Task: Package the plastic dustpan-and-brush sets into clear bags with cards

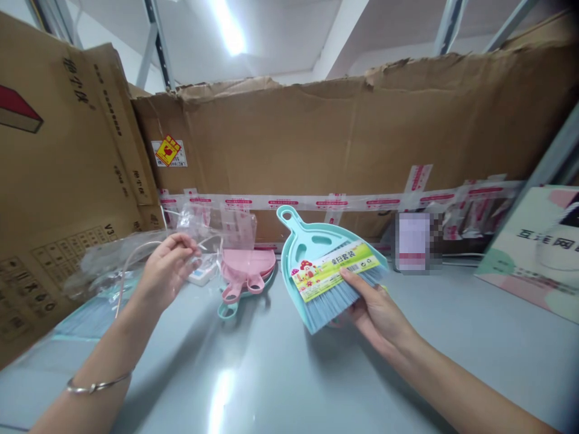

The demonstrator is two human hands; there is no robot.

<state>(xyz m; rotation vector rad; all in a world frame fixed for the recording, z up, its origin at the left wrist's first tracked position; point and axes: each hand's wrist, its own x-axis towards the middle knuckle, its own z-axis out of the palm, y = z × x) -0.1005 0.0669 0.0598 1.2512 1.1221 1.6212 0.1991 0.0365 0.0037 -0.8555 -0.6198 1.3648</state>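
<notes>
My right hand (377, 316) grips a turquoise dustpan (294, 256) together with a hand brush. The brush (328, 304) has blue-grey bristles and a printed card sleeve (337, 274) with mushrooms on it. My thumb lies on the sleeve, and the other fingers are hidden behind the pan. The set is held tilted above the table. My left hand (169, 268) is raised at the left, its fingers curled together near some clear plastic. Whether anything is pinched in it is hard to see. Beside it on the table lie stacked pink dustpans (248, 263) with a turquoise one (227, 310) beneath.
Clear plastic wrapping (131, 247) and a bagged turquoise item (85, 313) lie at the left. A large cardboard box (316, 138) stands along the back of the grey table (271, 386), another box (54, 181) at the left. A printed carton (534, 253) stands at the right.
</notes>
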